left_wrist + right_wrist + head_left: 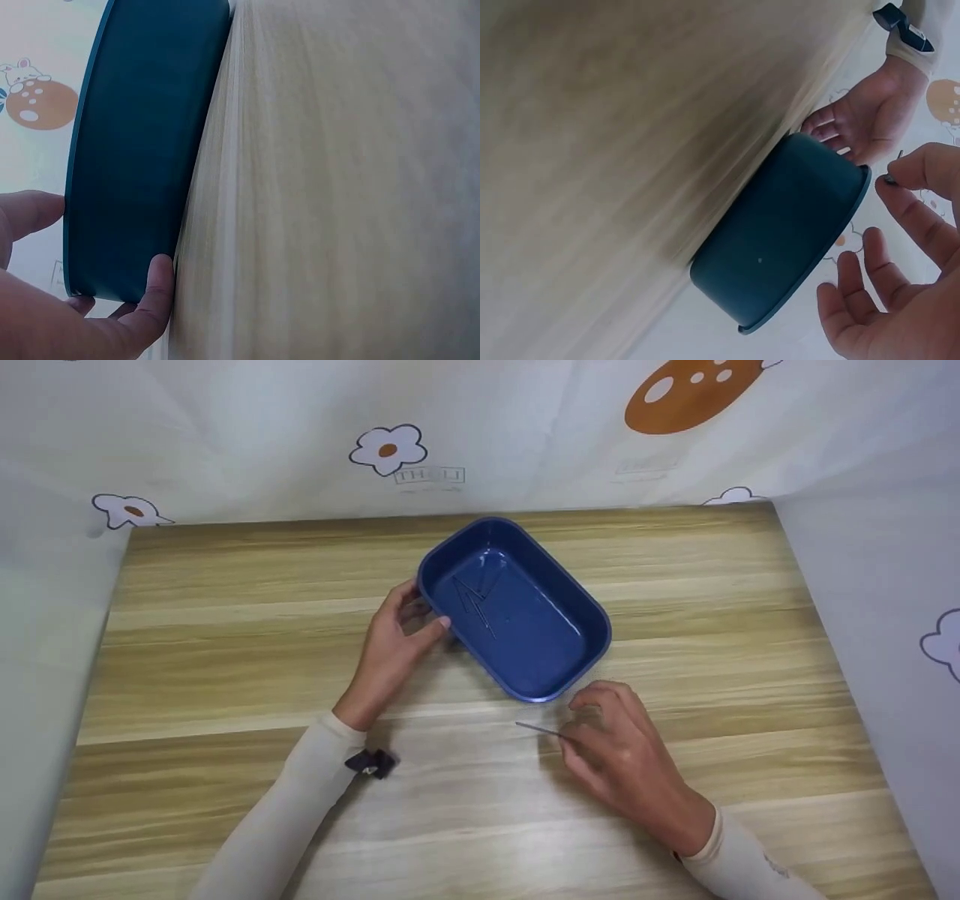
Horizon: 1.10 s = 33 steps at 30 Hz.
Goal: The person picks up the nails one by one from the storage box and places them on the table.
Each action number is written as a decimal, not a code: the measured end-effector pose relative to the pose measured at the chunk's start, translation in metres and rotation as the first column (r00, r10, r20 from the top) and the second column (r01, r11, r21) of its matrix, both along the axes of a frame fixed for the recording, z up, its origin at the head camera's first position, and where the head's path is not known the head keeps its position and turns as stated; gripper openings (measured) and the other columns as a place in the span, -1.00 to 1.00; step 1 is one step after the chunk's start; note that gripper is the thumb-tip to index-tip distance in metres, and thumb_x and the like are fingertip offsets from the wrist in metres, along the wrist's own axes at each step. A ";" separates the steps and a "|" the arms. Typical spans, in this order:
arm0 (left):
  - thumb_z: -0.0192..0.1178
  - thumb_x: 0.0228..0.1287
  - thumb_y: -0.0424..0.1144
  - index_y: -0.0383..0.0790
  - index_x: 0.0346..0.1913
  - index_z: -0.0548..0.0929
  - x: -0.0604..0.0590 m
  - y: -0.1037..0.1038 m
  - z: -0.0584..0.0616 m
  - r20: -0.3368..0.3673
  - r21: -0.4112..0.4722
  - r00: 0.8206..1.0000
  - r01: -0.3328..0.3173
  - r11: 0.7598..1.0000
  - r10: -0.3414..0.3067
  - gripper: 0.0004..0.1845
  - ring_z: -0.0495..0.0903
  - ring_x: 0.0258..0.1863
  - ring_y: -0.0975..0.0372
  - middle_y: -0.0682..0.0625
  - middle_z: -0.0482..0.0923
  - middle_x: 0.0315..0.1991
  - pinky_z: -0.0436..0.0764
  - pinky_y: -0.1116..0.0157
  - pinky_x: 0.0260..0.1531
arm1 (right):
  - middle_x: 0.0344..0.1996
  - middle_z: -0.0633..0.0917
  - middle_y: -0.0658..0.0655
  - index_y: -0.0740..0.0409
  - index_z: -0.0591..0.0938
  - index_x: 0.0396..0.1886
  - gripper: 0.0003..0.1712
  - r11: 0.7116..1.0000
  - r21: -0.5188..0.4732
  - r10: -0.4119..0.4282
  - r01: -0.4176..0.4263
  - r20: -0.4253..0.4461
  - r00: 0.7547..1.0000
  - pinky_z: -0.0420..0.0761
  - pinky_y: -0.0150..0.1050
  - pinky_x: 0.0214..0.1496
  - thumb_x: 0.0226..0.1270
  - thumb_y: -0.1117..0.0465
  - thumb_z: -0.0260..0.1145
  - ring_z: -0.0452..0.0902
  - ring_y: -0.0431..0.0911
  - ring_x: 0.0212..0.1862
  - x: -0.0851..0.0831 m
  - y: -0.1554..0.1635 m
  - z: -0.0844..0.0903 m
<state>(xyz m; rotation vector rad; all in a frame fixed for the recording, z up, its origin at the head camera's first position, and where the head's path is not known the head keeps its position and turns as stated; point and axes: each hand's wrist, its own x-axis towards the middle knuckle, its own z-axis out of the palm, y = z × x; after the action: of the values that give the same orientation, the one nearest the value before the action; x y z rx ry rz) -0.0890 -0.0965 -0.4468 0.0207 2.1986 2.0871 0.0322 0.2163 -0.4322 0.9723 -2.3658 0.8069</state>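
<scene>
A deep blue plastic basin [540, 622] with rounded corners rests on the table. Several thin dark nail-like rods [474, 600] lie on its floor, towards the left end. My left hand [394, 641] holds the basin at its left end. In the left wrist view the thumb touches the rim and the fingers reach along the outer wall [142, 150]. Near the basin's front corner, my right hand [622, 750] pinches one thin grey nail-like rod [536, 729] between thumb and forefinger, its free end pointing left. The other right fingers are loosely bent, seen in the right wrist view.
The wood-grain table [225, 660] runs under both arms. A pale cloth [262, 435] printed with flowers hangs behind the table and along its sides. A black bow-like piece [371, 763] sits by the left sleeve's cuff.
</scene>
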 end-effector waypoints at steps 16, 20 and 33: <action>0.44 0.40 -0.35 -0.38 0.62 0.37 0.000 0.000 0.000 -0.004 -0.004 1.000 -0.010 1.000 0.010 -0.21 0.55 0.42 -0.07 -0.29 0.52 0.47 0.55 -0.05 0.43 | -0.13 0.62 0.05 0.08 0.86 -0.34 -0.89 0.970 0.240 0.003 -0.028 0.104 0.995 0.51 -0.12 -0.03 0.15 0.35 0.59 0.53 -0.01 -0.05 0.007 -0.001 -0.008; 0.44 0.40 -0.35 -0.39 0.62 0.37 -0.001 0.000 0.000 -0.002 -0.007 1.000 -0.010 1.000 0.010 -0.21 0.55 0.42 -0.07 -0.28 0.52 0.47 0.55 -0.04 0.43 | -0.14 0.62 0.06 0.09 0.87 -0.35 -0.94 0.962 0.272 0.012 -0.040 0.104 0.994 0.49 -0.10 -0.04 0.20 0.33 0.58 0.52 0.00 -0.07 0.005 -0.002 -0.009; 0.44 0.42 -0.33 -0.34 0.63 0.37 -0.001 0.001 0.001 0.022 -0.021 1.000 -0.004 1.000 0.005 -0.21 0.53 0.44 -0.04 -0.25 0.51 0.49 0.60 -0.02 0.38 | -0.21 0.61 0.04 0.08 0.89 -0.28 -0.92 0.940 0.337 0.020 -0.057 0.113 0.993 0.49 -0.11 -0.12 0.25 0.32 0.58 0.48 -0.02 -0.16 0.002 -0.005 -0.013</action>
<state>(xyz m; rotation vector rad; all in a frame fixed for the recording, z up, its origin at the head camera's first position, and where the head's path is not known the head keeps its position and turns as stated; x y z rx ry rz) -0.0899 -0.0958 -0.4461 -0.0090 2.2099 2.0562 0.0341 0.2116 -0.4455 1.1382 -2.6448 0.4799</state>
